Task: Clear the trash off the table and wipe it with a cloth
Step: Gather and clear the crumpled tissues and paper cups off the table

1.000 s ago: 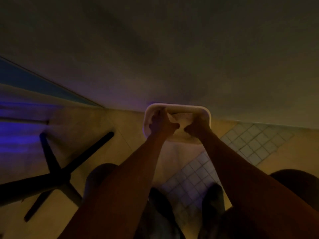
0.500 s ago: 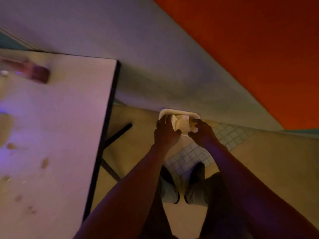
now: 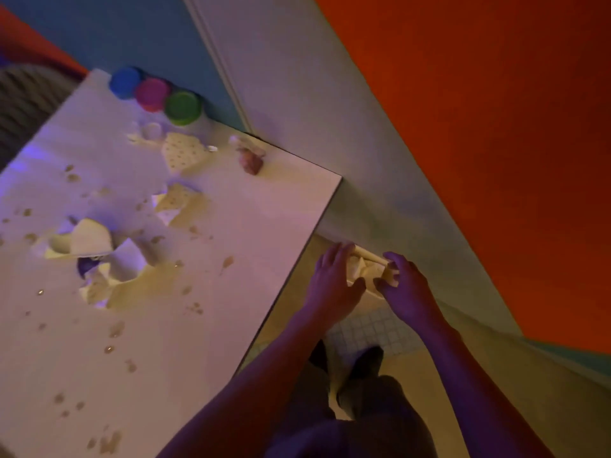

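Three lidded tubs beyond table scraps; hands open over bin.

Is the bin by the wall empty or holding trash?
Holding trash: crumpled pale paper shows inside the white bin between the left hand and right hand. How full, cannot tell.

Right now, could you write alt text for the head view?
Both hands, left hand and right hand, reach over a white bin holding crumpled paper on the floor beside a stained table littered with paper scraps.
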